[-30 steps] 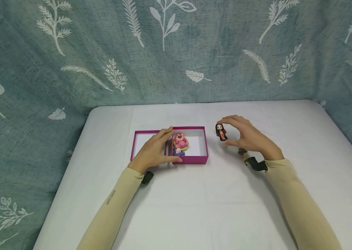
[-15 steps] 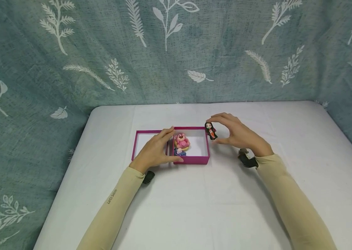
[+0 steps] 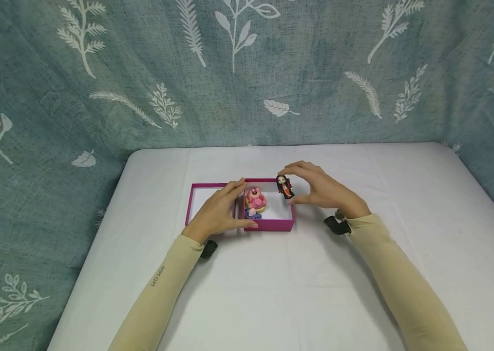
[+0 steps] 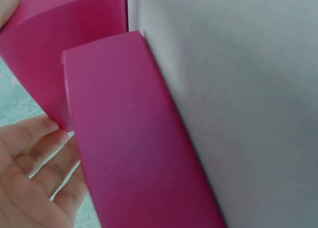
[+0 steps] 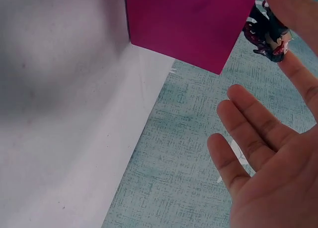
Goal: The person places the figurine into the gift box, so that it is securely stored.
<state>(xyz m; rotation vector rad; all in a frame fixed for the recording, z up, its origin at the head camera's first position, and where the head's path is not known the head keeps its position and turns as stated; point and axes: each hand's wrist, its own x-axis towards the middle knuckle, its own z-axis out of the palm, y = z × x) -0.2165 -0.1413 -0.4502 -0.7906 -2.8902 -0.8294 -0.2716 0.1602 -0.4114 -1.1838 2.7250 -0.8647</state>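
Between thumb and index finger, my right hand (image 3: 326,190) pinches a small doll figurine (image 3: 285,187) with long black hair and a red-and-black outfit. The figurine is above the right rim of the magenta box (image 3: 269,225); in the right wrist view it shows dark (image 5: 268,34) beyond the box wall (image 5: 189,24). My left hand (image 3: 216,209) grips the box's left end, thumb at the front and fingertips at the back corner. Inside the box, at its left, lie a pink bear figurine (image 3: 256,199) and a blue figurine (image 3: 253,214), partly hidden by the front wall.
A second magenta-rimmed tray, probably the lid (image 3: 199,195), stands against the box's left side, partly under my left hand. Both rest on a white-covered table (image 3: 291,282). Green leaf-patterned cloth (image 3: 247,107) hangs behind.
My right hand has carried the doll figurine leftward from beside the box to above its right rim. The left hand has stayed on the box.
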